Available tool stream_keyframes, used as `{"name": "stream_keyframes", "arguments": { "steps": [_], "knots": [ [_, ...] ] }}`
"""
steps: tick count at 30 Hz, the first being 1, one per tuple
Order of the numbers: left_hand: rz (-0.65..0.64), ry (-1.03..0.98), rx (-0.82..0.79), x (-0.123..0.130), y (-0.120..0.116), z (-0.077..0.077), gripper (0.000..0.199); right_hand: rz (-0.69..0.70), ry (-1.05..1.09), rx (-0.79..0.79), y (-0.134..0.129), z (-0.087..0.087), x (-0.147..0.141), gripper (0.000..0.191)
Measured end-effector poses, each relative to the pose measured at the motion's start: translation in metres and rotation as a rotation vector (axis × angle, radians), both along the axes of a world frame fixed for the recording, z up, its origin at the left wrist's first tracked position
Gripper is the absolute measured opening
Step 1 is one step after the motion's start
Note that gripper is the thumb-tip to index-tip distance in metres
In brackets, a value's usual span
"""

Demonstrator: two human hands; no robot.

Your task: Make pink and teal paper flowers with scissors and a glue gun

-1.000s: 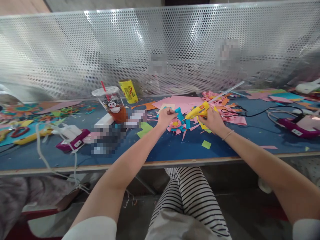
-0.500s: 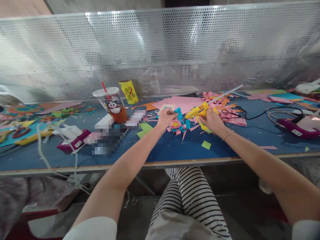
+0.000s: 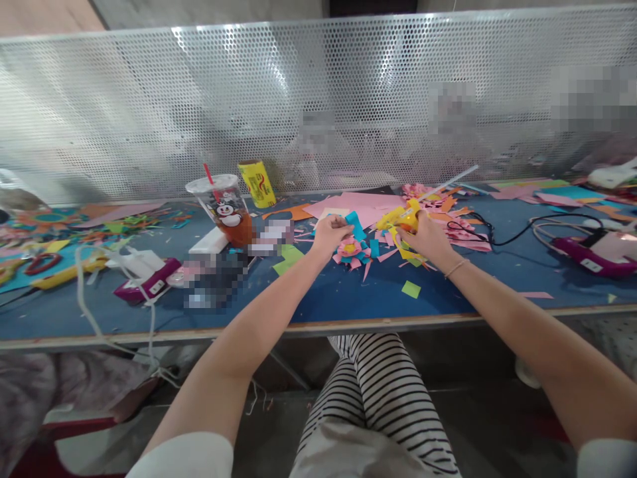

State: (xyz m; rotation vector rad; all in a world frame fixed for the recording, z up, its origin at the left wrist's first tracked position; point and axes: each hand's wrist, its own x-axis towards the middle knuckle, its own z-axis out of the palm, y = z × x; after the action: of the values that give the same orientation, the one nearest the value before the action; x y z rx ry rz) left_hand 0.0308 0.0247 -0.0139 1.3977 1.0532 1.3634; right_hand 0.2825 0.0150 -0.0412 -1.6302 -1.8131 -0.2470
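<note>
My right hand (image 3: 426,240) is wrapped round the handle of a yellow hot glue gun (image 3: 398,218), and a long clear glue stick (image 3: 450,182) juts from its back end. The nozzle points left. In a pinch, my left hand (image 3: 332,236) grips a blue paper piece (image 3: 356,224); the fingertips partly cover it. Just below that hand lies a pink paper flower (image 3: 350,249) with a yellow centre and blue pieces around it. A gap separates the nozzle from the blue paper.
Pink paper sheets (image 3: 368,207) and more fringed flowers lie behind my hands. To the left stand a plastic cup of drink (image 3: 233,219) and a yellow packet (image 3: 257,184). Purple power strips (image 3: 592,257) with cords sit on both sides. A perforated metal screen (image 3: 318,86) borders the back.
The glue gun has drawn back to the right, away from the blue paper, and its body has turned slightly. My left hand stays at the flower, still pinching the blue paper.
</note>
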Motion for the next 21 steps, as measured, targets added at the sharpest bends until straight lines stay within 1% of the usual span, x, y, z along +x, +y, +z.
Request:
{"name": "stream_keyframes", "arguments": {
  "steps": [2,4,7,9,10,11,13,14,15,17,18,19,21],
  "knots": [
    [-0.010,-0.020,-0.018,0.000,0.001,0.000,0.023,-0.017,0.032,-0.007,0.003,-0.001,0.006,0.055],
    [-0.027,-0.030,-0.027,-0.001,0.002,-0.001,0.023,-0.058,0.016,-0.029,0.005,-0.004,0.014,0.054],
    [-0.056,-0.024,-0.018,0.000,0.001,-0.001,0.023,-0.164,-0.088,-0.080,0.006,-0.006,0.022,0.049],
    [-0.081,-0.011,-0.011,0.001,-0.001,-0.001,0.023,-0.164,-0.147,-0.059,0.004,-0.003,0.022,0.042],
    [-0.092,-0.003,-0.014,0.002,-0.002,-0.001,0.023,-0.123,-0.152,-0.023,0.003,0.001,0.020,0.038],
    [-0.104,0.009,-0.021,0.002,-0.003,0.000,0.023,-0.053,-0.132,0.023,0.002,0.005,0.016,0.035],
    [-0.124,0.030,-0.030,0.004,-0.004,0.000,0.023,0.148,-0.012,0.074,0.000,0.017,0.002,0.030],
    [-0.132,0.038,-0.026,0.004,-0.005,0.000,0.023,0.263,0.080,0.055,-0.001,0.023,-0.008,0.028],
    [-0.141,0.042,-0.022,0.005,-0.005,0.000,0.024,0.368,0.178,-0.008,-0.002,0.029,-0.019,0.026],
    [-0.150,0.043,-0.009,0.004,-0.005,-0.002,0.026,0.519,0.300,-0.159,-0.003,0.037,-0.044,0.024],
    [-0.150,0.044,-0.005,0.004,-0.005,-0.002,0.026,0.552,0.327,-0.209,-0.003,0.040,-0.056,0.023],
    [-0.148,0.050,0.001,0.003,-0.004,-0.003,0.027,0.563,0.355,-0.209,-0.002,0.041,-0.067,0.021],
    [-0.142,0.062,0.018,0.001,-0.002,-0.005,0.028,0.555,0.398,-0.146,0.001,0.041,-0.085,0.018]
  ]
}}
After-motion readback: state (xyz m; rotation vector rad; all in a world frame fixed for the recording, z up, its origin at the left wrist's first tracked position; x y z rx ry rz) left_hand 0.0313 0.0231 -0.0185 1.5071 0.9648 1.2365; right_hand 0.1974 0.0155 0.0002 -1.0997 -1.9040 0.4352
